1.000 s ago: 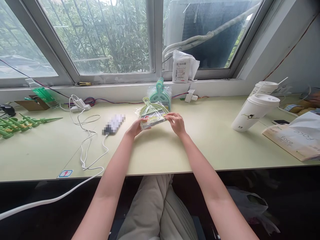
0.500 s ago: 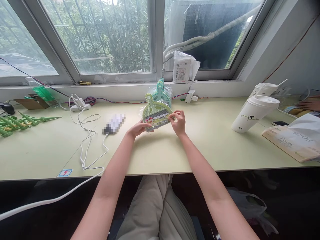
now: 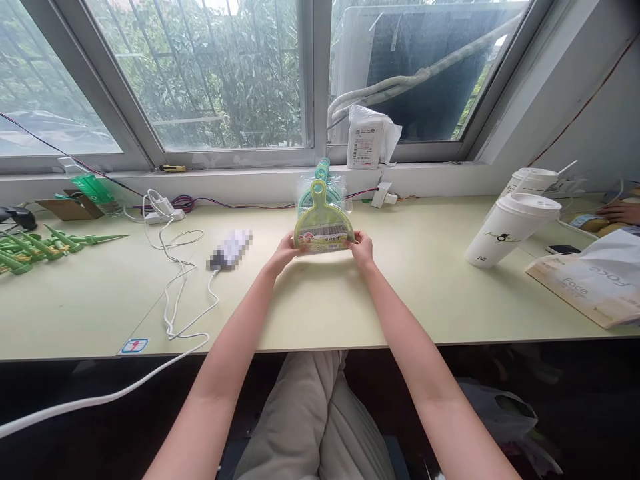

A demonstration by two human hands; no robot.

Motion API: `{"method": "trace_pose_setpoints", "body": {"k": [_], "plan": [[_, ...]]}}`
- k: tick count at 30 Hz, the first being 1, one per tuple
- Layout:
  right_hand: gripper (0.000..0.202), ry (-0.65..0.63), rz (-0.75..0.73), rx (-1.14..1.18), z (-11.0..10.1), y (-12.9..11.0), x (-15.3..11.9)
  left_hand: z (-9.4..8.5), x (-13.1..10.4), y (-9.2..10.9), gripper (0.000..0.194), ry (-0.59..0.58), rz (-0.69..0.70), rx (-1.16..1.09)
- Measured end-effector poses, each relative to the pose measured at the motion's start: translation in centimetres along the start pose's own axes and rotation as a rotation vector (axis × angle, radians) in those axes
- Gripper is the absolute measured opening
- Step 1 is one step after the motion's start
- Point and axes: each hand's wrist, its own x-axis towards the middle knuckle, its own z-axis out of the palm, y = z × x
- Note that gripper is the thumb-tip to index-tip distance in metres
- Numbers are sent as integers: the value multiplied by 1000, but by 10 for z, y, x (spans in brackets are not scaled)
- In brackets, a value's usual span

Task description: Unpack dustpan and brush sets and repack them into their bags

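Light-green dustpan point(image 3: 323, 217) with brush, in clear wrap, is held by both hands near the middle of the bench point(image 3: 320, 313), handle pointing up toward the window. Its lower left corner is gripped by the left hand point(image 3: 286, 252), its lower right corner by the right hand point(image 3: 362, 249); both are clamped on the pack. Whether the bench is touched by its lower edge cannot be told. A printed label is seen across its lower front. Wrapped teal dustpans point(image 3: 323, 171) are partly covered by it, just behind. To the left, a pixelated device point(image 3: 230, 251) is plugged into a white cable point(image 3: 170, 317); green plastic pieces point(image 3: 47, 250) are laid farther out. To the right, a white cup point(image 3: 511, 232) and a tissue pack point(image 3: 583, 277) are seen, with another person's hand point(image 3: 621, 211) partly visible beyond.
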Motion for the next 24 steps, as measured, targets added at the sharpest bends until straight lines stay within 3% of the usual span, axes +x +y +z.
{"method": "trace_pose_setpoints", "body": {"k": [4,9,13,18,21,24], "plan": [[25,33,-90,-232,3,3,-2,-1,9,-13,33,197,88,131],[14,34,-165,-463,11,6,6,-4,22,-20,16,384,107,344],[10,38,-203,-617,22,7,21,-10,43,-26,11,440,109,517],[23,134,-227,-860,40,7,42,-19,75,-35,1,471,155,701],[26,165,-241,-962,50,8,56,-22,94,-40,3,488,215,746],[29,172,-246,-1009,59,12,70,-23,109,-46,16,524,259,716]]}}
